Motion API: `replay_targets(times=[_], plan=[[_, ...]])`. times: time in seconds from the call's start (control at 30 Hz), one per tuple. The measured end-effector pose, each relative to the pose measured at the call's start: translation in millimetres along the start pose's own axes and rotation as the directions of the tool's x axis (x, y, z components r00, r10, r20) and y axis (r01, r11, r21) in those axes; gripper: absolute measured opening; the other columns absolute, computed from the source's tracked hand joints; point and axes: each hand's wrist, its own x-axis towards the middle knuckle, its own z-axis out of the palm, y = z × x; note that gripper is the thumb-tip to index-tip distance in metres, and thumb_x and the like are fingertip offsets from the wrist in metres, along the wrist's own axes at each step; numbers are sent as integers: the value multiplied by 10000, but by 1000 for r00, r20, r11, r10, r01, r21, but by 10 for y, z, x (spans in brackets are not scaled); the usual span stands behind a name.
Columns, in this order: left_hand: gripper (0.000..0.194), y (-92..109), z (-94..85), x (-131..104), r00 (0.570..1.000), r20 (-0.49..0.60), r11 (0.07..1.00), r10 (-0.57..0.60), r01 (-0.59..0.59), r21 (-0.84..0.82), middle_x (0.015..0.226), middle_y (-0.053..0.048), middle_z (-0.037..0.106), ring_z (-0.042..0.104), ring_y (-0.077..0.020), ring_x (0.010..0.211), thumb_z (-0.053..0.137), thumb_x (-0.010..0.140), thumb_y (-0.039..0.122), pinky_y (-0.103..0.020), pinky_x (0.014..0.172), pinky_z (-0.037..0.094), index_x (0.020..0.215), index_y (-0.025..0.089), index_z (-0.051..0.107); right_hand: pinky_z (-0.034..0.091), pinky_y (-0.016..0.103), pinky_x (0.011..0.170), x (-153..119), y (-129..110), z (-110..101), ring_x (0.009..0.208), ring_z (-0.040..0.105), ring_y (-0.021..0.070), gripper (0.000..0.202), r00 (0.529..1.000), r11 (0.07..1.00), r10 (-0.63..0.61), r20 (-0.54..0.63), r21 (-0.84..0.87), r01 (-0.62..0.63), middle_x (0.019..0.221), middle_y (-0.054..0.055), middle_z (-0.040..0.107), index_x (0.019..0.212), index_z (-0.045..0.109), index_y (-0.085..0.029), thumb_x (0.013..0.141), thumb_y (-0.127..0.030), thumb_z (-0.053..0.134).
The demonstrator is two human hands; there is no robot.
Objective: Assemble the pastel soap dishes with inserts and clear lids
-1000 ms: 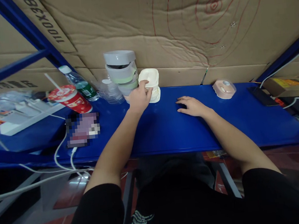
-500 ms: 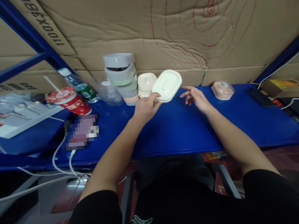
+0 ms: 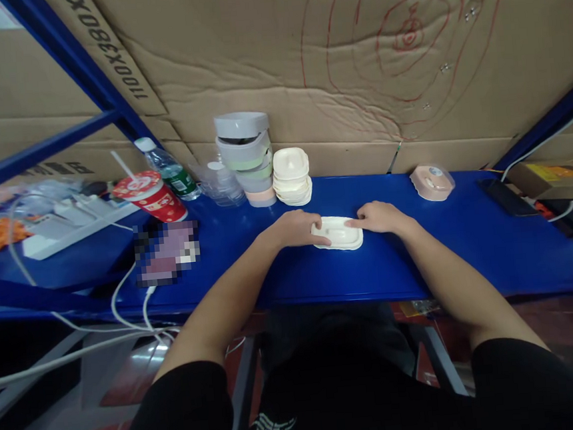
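Observation:
A cream rectangular lid (image 3: 339, 233) with rounded corners and a recess in its middle is held low over the blue table. My left hand (image 3: 298, 229) is closed on its left end, thumb and finger on the edge. At its right end my right hand (image 3: 381, 217) grips the rim with the thumb on top. Whether one lid or more is held, I cannot tell. Behind my left hand stands a stack of similar cream lids (image 3: 292, 174). Beside that stack rises a pile of grey, green and pink containers (image 3: 245, 153).
Left of the containers are clear plastic pieces (image 3: 221, 184), a water bottle (image 3: 170, 171) and a red cup with straw (image 3: 157, 198). A white power strip (image 3: 69, 227) lies further left. At the right are a pink box with clear cover (image 3: 432, 183) and a dark phone (image 3: 508, 197).
The cream lid has come down and nearer to me, away from the stack, and now lies flatter. My right hand has moved in and taken hold of its right end.

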Motion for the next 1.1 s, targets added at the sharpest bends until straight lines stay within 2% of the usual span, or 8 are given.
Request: replay_targets(times=[0.13, 0.2, 0.3, 0.4, 0.63, 0.83, 0.93, 1.1], plan=[[360, -58, -185, -36, 947, -321, 999, 21, -7, 47, 783, -33, 746, 721, -234, 820, 743, 932, 573, -349, 735, 469, 1037, 230, 775, 375, 327, 638, -30, -141, 4, 832, 723, 260, 612, 998, 998, -37, 49, -46, 39, 851, 105, 781, 801, 767, -217, 1047, -700, 482], [314, -131, -443, -85, 789, -614, 997, 15, 31, 64, 894, -64, 769, 727, -260, 934, 704, 971, 532, -402, 856, 511, 1012, 226, 761, 365, 323, 629, -18, -136, 11, 818, 718, 250, 598, 998, 998, -45, 46, -35, 46, 849, 100, 781, 801, 763, -218, 1054, -682, 483], [321, -270, -963, -146, 441, -894, 978, -81, 207, 13, 1165, -102, 762, 671, -306, 1182, 747, 951, 516, -509, 1082, 470, 1069, 219, 719, 355, 319, 625, 12, -82, 30, 815, 712, 242, 597, 997, 998, -62, 37, -19, 63, 846, 92, 778, 792, 753, -222, 1049, -693, 492], [675, -431, -1406, -119, 289, -931, 926, -221, 362, -107, 1412, -144, 664, 564, -365, 1369, 859, 818, 623, -611, 1166, 386, 1289, 176, 673, 357, 314, 636, 33, -41, 46, 822, 710, 238, 601, 997, 997, -74, 24, -7, 75, 854, 89, 780, 808, 762, -226, 1036, -717, 502], [871, -879, -1653, 92, 447, -748, 824, -491, 516, -232, 1280, -122, 781, 497, -395, 1481, 744, 682, 867, -677, 1148, 246, 1192, 161, 730, 340, 317, 618, 0, -79, 15, 803, 699, 224, 616, 996, 996, -91, 11, 17, 91, 858, 84, 783, 811, 751, -222, 1025, -747, 508], [642, -624, -1515, -91, 519, -838, 976, -168, 206, -68, 1424, -37, 723, 343, -336, 1610, 582, 931, 758, -677, 1181, 229, 1307, 251, 697, 349, 321, 623, -18, -52, -13, 784, 688, 230, 666, 996, 992, -89, -11, 86, 90, 832, 73, 773, 784, 725, -230, 963, -842, 533], [726, -250, -1116, -146, 448, -894, 1000, 17, -11, 13, 1453, -76, 683, 558, -348, 1435, 815, 782, 734, -609, 1183, 411, 1316, 258, 692, 391, 319, 649, -23, 35, -76, 767, 679, 227, 770, 971, 951, -50, -234, 285, 118, 821, 77, 763, 831, 734, -224, 940, -929, 444], [630, 83, -276, -87, 808, -553, 937, 205, -325, -128, 1450, -125, 691, 655, -325, 1357, 922, 784, 559, -536, 1171, 515, 1302, 262, 719, 409, 323, 562, -63, 152, -217, 532, 549, 171, 1032, 919, 690, 166, -358, 707, 151, 678, 73, 687, 855, 731, -194, 909, -1007, 98]])
